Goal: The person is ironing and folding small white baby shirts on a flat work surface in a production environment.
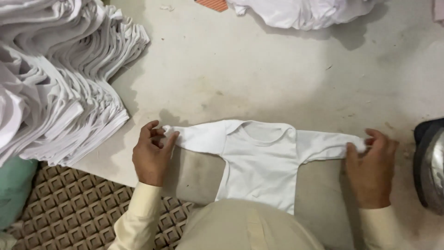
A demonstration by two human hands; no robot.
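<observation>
At the upper left of the frame stands a tall stack of folded white garments (60, 78), many layers, their edges fanning toward the middle. I judge these are finished pieces, so a big part of the work looks done already. Below the stack, at the lower left, I see a brown mat with a square pattern (78, 208) and a bit of green cloth (14, 190).

In the lower middle lies the small white long-sleeved shirt (259, 157), flat on the pale work surface (259, 78), front side up, with both sleeves stretched out sideways. Its lower hem comes close to my body at the bottom edge. It is spread but not folded yet, so in my judgement the folding of this piece is only at its beginning.

My left hand (151, 155) is at the lower left of the shirt; the fingers are curled and pinch the end of the left sleeve, wrist bent a little inward. My right hand (371, 169) is at the lower right, palm down, fingers closed on the end of the other sleeve. Both forearms come up from the bottom edge in cream sleeves.

At the top right lies a loose heap of white cloth (300, 11), not folded, so some work seems to remain. At the right edge is a dark shiny object (430, 166); I cannot tell what it is.
</observation>
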